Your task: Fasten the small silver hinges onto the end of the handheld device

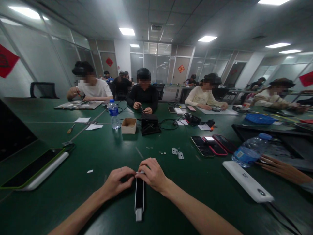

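Left hand (117, 182) and right hand (153, 174) pinch the top of a narrow black casing (139, 199). Small metal brackets (177, 153) lie beyond it.

Bright, even light falls from white ceiling panels (207, 39), leaving only soft shadows under the left hand (116, 183) and right hand (153, 175); pale glare sheens the green tabletop (61, 209), while the wide lens bends the walls (36, 55) and ceiling (244, 19) toward the frame edges, and far detail looks soft

On the green table (61, 202), a white power bank (246, 181) lies toward the right, just beside a plastic water bottle (249, 150), with three phones (214, 145) nearby.
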The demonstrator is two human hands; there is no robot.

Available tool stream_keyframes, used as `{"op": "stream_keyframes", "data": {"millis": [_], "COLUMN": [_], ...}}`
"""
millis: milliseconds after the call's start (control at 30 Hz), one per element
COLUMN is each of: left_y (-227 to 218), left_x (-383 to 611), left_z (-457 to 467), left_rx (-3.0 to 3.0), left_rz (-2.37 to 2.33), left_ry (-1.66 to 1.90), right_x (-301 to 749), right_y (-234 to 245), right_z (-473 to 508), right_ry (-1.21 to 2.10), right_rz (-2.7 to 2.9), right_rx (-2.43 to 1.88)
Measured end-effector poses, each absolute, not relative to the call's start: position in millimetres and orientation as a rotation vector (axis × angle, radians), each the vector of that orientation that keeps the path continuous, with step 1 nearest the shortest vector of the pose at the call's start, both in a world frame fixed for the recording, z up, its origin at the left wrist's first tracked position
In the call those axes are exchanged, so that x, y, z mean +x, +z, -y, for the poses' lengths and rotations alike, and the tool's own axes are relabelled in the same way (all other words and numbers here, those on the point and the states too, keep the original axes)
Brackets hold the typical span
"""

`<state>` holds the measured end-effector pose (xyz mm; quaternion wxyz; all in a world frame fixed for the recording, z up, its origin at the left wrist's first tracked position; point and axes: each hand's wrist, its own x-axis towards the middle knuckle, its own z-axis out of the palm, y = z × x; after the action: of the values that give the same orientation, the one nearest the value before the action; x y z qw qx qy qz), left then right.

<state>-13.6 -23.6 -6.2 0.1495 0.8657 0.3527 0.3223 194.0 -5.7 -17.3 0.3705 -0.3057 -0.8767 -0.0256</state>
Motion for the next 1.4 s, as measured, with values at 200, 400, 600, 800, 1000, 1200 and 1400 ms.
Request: {"op": "stream_keyframes", "data": {"millis": [200, 400, 600, 800, 1000, 1200, 1400], "left_y": [-6, -7, -11, -12, -6, -5, -8], "left_x": [-20, -19, -18, -16, -14, -12, -11], "left_z": [17, 15, 14, 14, 15, 19, 20], "left_rx": [2.44, 2.351, 2.304, 2.292, 2.25, 2.128, 2.075], "left_rz": [-1.197, -1.289, -1.315, -1.288, -1.327, -1.368, -1.406], "left_ry": [0.845, 0.733, 0.711, 0.698, 0.694, 0.692, 0.709], "right_x": [213, 229, 229, 226, 221, 217, 216], "right_y": [-11, -8, -2, -10, -13, -8, -15], "right_z": [7, 11, 10, 7, 5, 10, 9], "right_ry": [-0.016, 0.181, 0.314, 0.376, 0.458, 0.527, 0.581], "right_rz": [2.29, 2.44, 2.469, 2.429, 2.381, 2.346, 2.307], "right_rx": [-0.842, -1.007, -1.04, -1.016, -1.004, -1.077, -1.093]}}
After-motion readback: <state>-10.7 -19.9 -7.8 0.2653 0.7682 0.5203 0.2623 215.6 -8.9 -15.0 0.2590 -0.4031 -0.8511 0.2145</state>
